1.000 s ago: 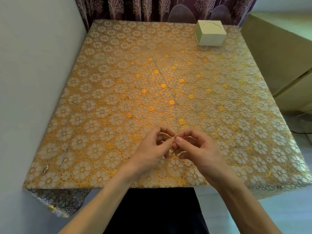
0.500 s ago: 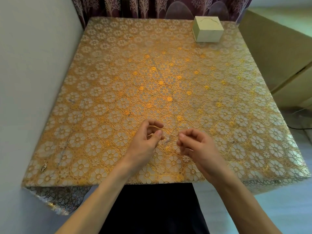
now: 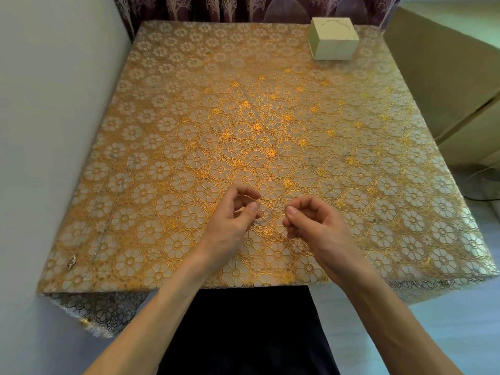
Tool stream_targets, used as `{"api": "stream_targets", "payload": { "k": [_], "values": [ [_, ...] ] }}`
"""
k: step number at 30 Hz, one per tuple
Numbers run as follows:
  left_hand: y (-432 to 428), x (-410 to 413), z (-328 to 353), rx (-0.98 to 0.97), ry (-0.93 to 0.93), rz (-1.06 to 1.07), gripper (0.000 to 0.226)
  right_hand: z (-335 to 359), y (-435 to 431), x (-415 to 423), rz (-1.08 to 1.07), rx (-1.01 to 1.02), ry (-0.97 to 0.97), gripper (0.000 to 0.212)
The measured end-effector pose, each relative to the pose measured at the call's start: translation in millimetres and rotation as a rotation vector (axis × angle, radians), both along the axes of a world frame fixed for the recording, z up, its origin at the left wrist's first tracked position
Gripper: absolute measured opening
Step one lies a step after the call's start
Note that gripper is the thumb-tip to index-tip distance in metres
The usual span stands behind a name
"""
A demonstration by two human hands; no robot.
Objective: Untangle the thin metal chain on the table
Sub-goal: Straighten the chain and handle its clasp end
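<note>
We see both forearms reach in from the near edge of the flower-patterned table (image 3: 243, 117), wrists raised just above the cloth and knuckles turned outward. The left hand (image 3: 232, 220) and the right hand (image 3: 313, 226) hover a little apart, each with fingers curled in and thumb pressed to forefinger, pinching the thin metal chain (image 3: 266, 216), which hangs between them as a barely visible strand. A pale box (image 3: 334, 39) sits at the far right corner.
</note>
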State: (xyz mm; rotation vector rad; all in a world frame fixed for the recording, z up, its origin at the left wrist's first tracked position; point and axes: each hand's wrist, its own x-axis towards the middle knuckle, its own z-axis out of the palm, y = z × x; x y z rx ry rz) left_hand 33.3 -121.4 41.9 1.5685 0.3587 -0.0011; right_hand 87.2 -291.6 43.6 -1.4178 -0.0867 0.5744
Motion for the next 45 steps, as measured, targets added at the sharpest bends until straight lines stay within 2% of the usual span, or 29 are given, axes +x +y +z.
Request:
{"api": "stream_targets", "payload": {
  "k": [7,12,17,20,23,29,33,38,45],
  "values": [
    [9,1,7,0.046,0.042,-0.122,0.013,2,-8,7,0.072,-0.112,-0.009,0.009],
    [20,1,17,0.219,0.073,-0.261,0.017,5,-17,14,0.036,-0.166,-0.033,0.005],
    [27,-5,23,0.173,0.109,-0.302,0.009,8,-19,12,-0.002,-0.161,-0.017,0.007],
    [29,-12,25,0.176,0.113,-0.318,0.019,10,-23,11,-0.008,-0.174,-0.043,0.008],
    [30,-19,27,0.124,0.122,-0.288,0.027,10,-27,7,0.000,-0.190,-0.088,0.008],
    [33,-32,24,0.081,0.119,-0.136,0.024,11,-39,4,0.067,-0.277,-0.146,0.024],
    [34,-43,22,0.071,0.097,-0.057,0.028,8,-52,7,0.097,-0.326,-0.138,0.022],
    [27,-54,18,-0.048,0.078,0.010,0.032,-1,-59,8,0.032,-0.373,-0.129,0.030],
    [12,-60,9,-0.062,0.174,0.105,0.031,-19,-59,12,-0.052,-0.620,-0.382,0.020]
  ]
}}
